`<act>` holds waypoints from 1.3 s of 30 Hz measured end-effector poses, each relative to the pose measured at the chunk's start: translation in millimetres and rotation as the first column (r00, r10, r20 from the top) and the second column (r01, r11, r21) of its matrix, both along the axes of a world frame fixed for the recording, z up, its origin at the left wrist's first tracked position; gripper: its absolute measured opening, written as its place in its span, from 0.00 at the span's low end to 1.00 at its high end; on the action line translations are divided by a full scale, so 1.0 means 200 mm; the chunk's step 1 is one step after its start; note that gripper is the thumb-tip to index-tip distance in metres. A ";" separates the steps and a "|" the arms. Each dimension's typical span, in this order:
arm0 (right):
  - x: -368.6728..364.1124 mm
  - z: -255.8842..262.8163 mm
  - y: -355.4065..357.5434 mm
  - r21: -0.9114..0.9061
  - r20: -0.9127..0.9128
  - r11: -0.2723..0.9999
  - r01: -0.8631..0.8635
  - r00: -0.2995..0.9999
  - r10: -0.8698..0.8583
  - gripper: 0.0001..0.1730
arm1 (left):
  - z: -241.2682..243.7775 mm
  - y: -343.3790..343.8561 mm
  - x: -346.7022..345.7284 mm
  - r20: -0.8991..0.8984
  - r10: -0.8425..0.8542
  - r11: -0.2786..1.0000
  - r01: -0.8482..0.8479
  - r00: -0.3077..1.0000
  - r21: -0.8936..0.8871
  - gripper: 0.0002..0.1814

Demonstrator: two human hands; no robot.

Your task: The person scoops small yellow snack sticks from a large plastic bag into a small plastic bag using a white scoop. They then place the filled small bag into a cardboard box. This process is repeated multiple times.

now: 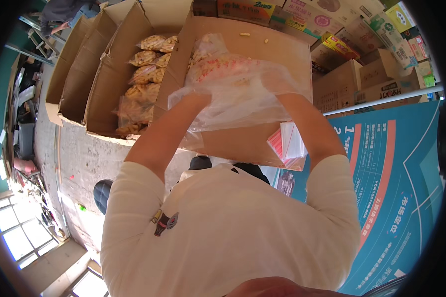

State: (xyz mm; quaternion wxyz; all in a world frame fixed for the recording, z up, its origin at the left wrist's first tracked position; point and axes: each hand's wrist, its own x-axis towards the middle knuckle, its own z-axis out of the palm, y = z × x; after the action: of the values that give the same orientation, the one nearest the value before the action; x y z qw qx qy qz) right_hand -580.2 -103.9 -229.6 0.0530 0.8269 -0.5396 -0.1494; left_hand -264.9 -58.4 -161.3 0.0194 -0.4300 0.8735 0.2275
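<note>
A large translucent plastic bag point(245, 107) with red printing lies on a cardboard surface point(241, 144) in front of me. Pale, stick-like snack pieces show through its far part. My left hand point(202, 98) reaches into the bag's near side, its fingers hidden by the folds. Through the cloudy plastic, my right hand point(277, 82) is dimly visible on the other side of the bag; its grip is unclear. Near my right forearm lies a stack of clear zip bags point(293, 139) with red edges. Loose snack pieces point(245, 34) are on the cardboard's far part.
To the left, an open cardboard carton point(107, 74) contains several filled snack bags point(145, 87). Printed cartons point(319, 16) are piled along the back and right. A blue printed banner point(386, 174) and metal pole point(386, 98) run at right. Another person point(65, 18) is at far left.
</note>
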 end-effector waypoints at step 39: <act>0.18 0.58 0.29 0.460 0.129 0.874 0.160 0.961 -0.244 0.10 | -0.13 -0.19 -0.03 0.169 0.096 0.995 -0.095 0.981 -0.017 0.45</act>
State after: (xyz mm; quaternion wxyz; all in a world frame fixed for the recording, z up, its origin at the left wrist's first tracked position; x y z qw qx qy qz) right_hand -543.3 -46.7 -114.4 -0.2030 0.7660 -0.5773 -0.1970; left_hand -270.7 -96.8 -186.9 0.0810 -0.4892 0.8481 0.1867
